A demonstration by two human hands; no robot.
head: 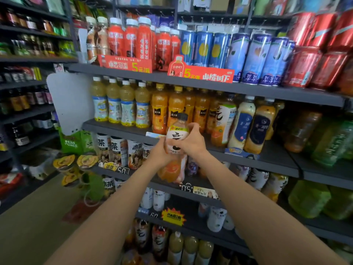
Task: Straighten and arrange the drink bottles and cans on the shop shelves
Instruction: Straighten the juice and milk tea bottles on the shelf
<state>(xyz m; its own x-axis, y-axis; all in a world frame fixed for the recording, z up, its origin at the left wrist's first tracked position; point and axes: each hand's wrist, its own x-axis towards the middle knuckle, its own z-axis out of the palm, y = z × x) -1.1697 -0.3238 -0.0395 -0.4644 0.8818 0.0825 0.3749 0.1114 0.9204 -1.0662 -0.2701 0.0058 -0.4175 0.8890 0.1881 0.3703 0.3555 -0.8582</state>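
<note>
**Bottle held in both hands before the drink shelves**

While both arms reach forward, the left hand point(159, 150) and right hand point(193, 139) close together around a bottle point(176, 134) with a dark cap and a white label, held upright in the air just in front of the second shelf point(248, 153). That dark grey metal shelf carries yellow juice bottles point(120, 106) on the left and orange juice bottles point(168, 108) beside them. On the shelf above stand red bottles point(131, 39), blue cans point(257, 58) and red cans point(313, 52), with red price signs point(200, 73) clipped to its front edge. Lower shelves hold more bottles. A second dark rack point(28, 60) lines the left side, and a dull greenish floor point(28, 232) runs between the two.
</note>
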